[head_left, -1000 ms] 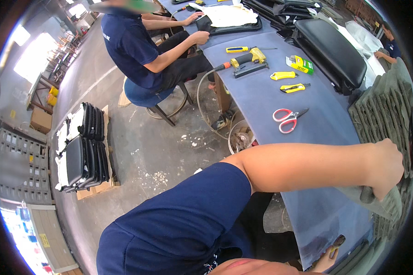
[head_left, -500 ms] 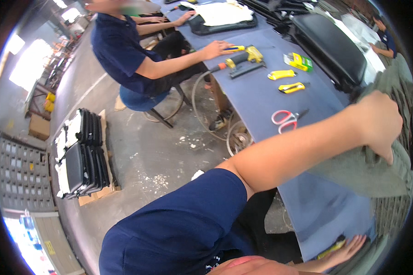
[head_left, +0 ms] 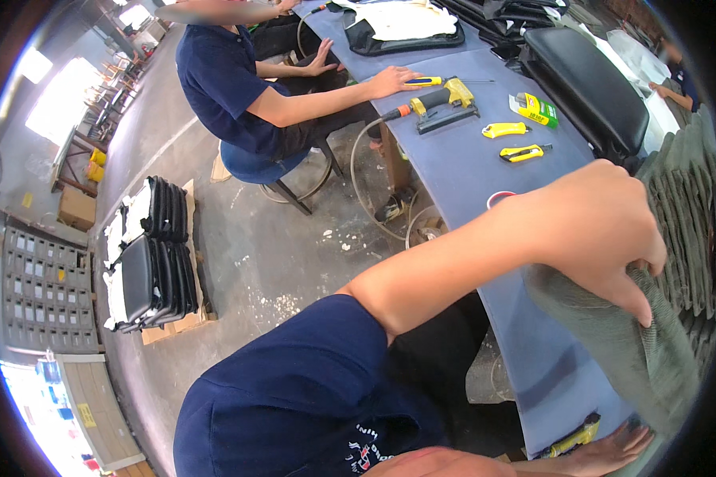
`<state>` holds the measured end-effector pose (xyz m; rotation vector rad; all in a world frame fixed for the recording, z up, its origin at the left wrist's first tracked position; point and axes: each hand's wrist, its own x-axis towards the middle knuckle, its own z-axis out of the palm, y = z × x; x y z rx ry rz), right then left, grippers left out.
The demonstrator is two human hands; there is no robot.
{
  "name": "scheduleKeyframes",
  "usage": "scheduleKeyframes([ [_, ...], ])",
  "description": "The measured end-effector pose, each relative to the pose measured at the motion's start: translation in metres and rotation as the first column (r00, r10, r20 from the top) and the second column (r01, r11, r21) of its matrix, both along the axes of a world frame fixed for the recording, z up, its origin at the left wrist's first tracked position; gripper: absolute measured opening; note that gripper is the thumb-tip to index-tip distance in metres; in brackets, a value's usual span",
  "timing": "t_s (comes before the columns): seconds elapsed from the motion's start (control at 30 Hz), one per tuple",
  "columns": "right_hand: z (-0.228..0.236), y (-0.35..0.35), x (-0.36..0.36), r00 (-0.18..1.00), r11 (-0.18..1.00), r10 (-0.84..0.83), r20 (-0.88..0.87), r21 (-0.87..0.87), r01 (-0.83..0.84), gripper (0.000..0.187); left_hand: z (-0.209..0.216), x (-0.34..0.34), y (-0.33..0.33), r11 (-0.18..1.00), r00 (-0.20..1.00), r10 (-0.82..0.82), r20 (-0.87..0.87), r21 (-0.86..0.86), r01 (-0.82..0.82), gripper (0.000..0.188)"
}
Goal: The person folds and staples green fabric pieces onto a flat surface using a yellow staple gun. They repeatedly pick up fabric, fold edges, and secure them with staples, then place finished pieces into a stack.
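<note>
My left hand (head_left: 605,230) reaches across the table, thumb and fingers closed on the edge of a grey-green ribbed cloth piece (head_left: 612,342). That cloth hangs in a fold over the table top, beside a stack of similar grey-green cloth pieces (head_left: 684,215) at the right. At the lower right, my right hand (head_left: 612,451) lies with its fingers stretched out near the cloth's lower end. A yellow and black tool (head_left: 573,439), its kind unclear, lies beside it. Red-handled scissors (head_left: 501,196) are mostly hidden behind my left forearm.
On the blue-grey table (head_left: 525,350) lie two yellow utility knives (head_left: 523,153), a green-yellow packet (head_left: 537,110) and a yellow air stapler (head_left: 447,105) with a hose. A black padded cushion (head_left: 593,87) stands behind. A co-worker (head_left: 231,87) sits at the far left, touching a yellow-handled screwdriver (head_left: 426,81).
My left hand has drawn the cloth piece nearer and left, away from the stack, lifting it into a fold. The scissors are now mostly covered. The co-worker's farther hand has left the black panel.
</note>
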<state>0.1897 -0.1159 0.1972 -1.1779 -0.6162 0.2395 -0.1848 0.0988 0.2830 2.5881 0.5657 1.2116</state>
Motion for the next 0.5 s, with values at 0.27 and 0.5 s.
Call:
scheduleKeyframes([
  [0.27,-0.021,-0.029,-0.01,0.991,0.989,-0.07,0.112,-0.12,0.083,0.076,-0.041,-0.033,-0.069,0.993,0.957,0.117,0.264,0.002,-0.121,0.029],
  [0.5,-0.042,-0.029,-0.016,0.982,0.97,-0.012,0.189,-0.234,0.057,0.074,-0.18,-0.04,-0.113,0.515,0.767,0.444,0.463,-0.832,0.204,0.067],
])
